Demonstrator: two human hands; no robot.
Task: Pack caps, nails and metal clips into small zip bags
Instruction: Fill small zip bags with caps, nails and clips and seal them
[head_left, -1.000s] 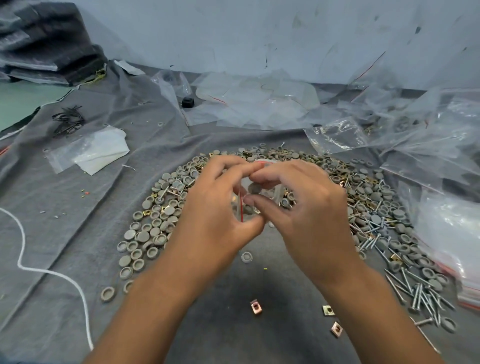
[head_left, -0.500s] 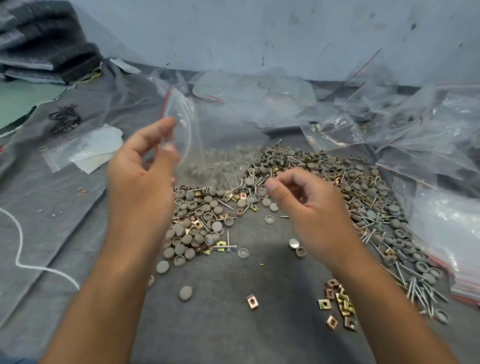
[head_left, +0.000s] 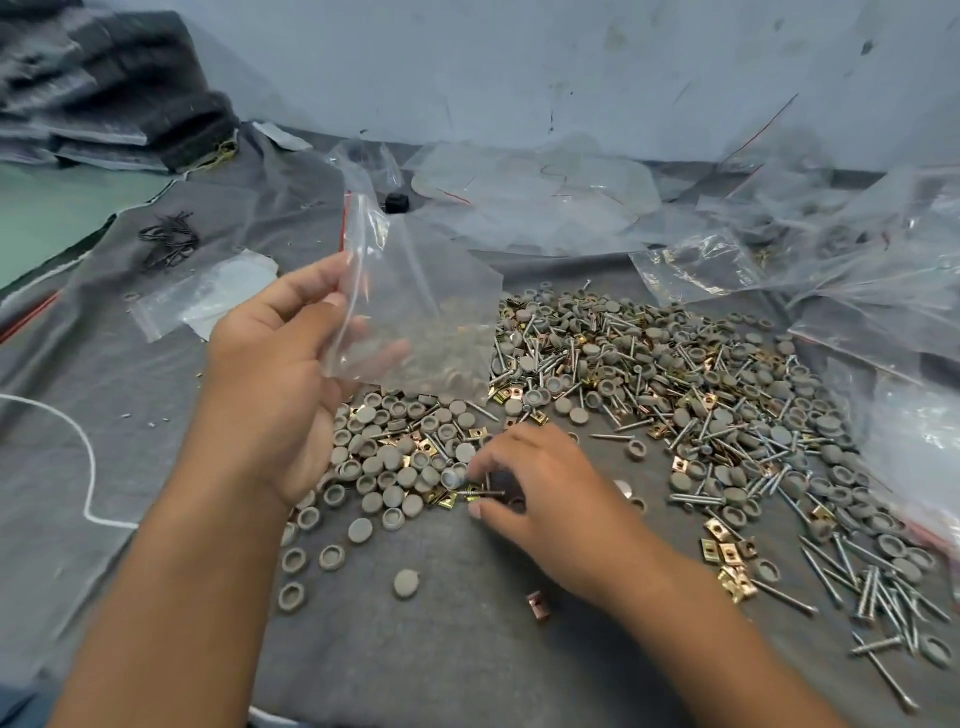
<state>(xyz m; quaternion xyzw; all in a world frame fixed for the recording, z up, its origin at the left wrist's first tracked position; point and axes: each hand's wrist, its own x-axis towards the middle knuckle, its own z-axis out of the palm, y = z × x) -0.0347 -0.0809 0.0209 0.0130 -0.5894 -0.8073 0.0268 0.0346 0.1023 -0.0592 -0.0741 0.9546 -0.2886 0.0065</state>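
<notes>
While my left hand (head_left: 270, 384) held a small zip bag (head_left: 415, 312) up at the centre left of the frame, thumb on its near face and fingers curled behind the plastic, my right hand (head_left: 540, 499) was down on the grey cloth (head_left: 467, 649) at lower centre. Its fingers were bent over the near edge of the pile, the tips closing round a nail (head_left: 483, 492) among the caps (head_left: 395, 467); whether they had it pinched or only touched it, I could not tell. The bag's red-striped mouth (head_left: 344, 218) stood upward; I could not tell whether it held anything, since the pile showed through it. Caps, nails and brassy clips (head_left: 724, 551) lay mixed in a broad spread from centre to right, with more clips loose at lower right. Large clear bags (head_left: 857, 270) were heaped at the upper right, and flat small bags (head_left: 208, 296) lay at the left. I judged this the picking step: gathering pieces for this bag. Next would call for a firm pinch on the nail, lifting it clear of its neighbours, and spreading the bag's mouth with my left fingers so it could drop in.
</notes>
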